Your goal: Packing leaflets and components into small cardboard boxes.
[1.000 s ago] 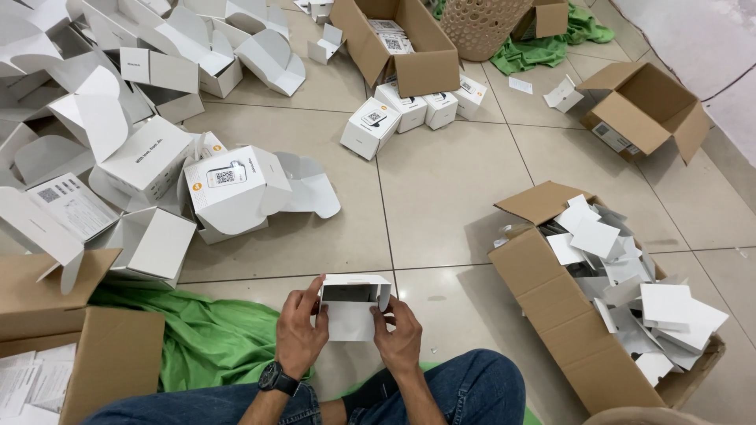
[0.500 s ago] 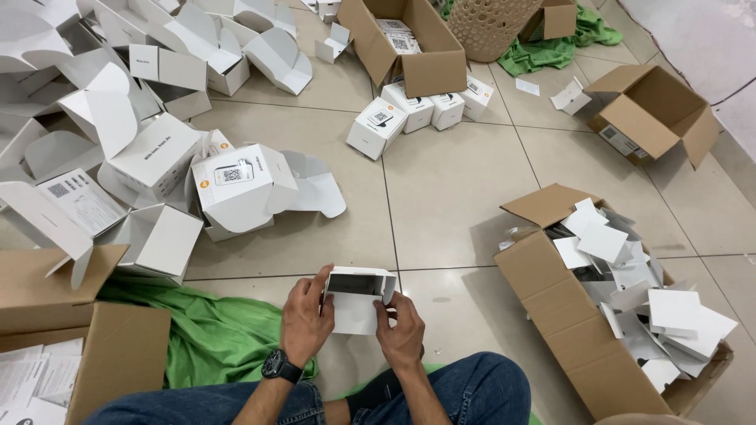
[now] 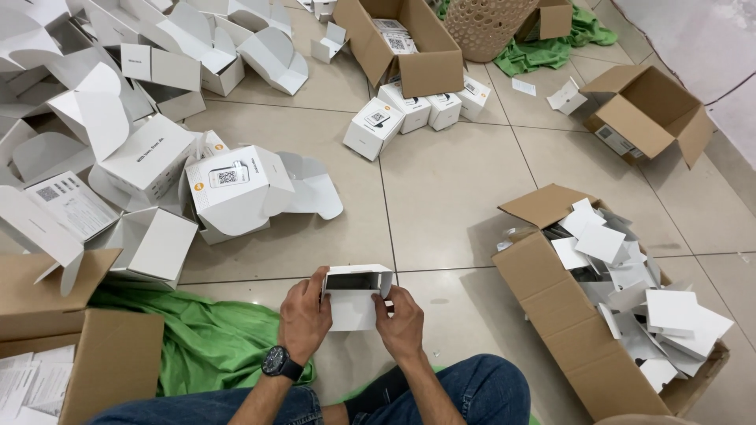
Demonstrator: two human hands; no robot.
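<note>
A small white carton [image 3: 354,295] with its top flaps open is held over the tiled floor, just in front of my knees. My left hand [image 3: 305,315], with a black watch on the wrist, grips its left side. Gripping the right side, my right hand [image 3: 402,321] has its fingers on the carton's edge. Inside the open top I see a dark interior. My jeans-clad legs fill the bottom of the view.
Several empty white cartons [image 3: 228,189] are piled at the left. A brown box of white inserts [image 3: 622,307] stands at the right. Closed small white boxes [image 3: 374,126] lie beside an open brown box [image 3: 409,43] farther off. Green cloth [image 3: 205,338] lies beside my left knee.
The carton and both hands have stayed together with only slight shifts; the view has tilted a little, so the floor items appear lower.
</note>
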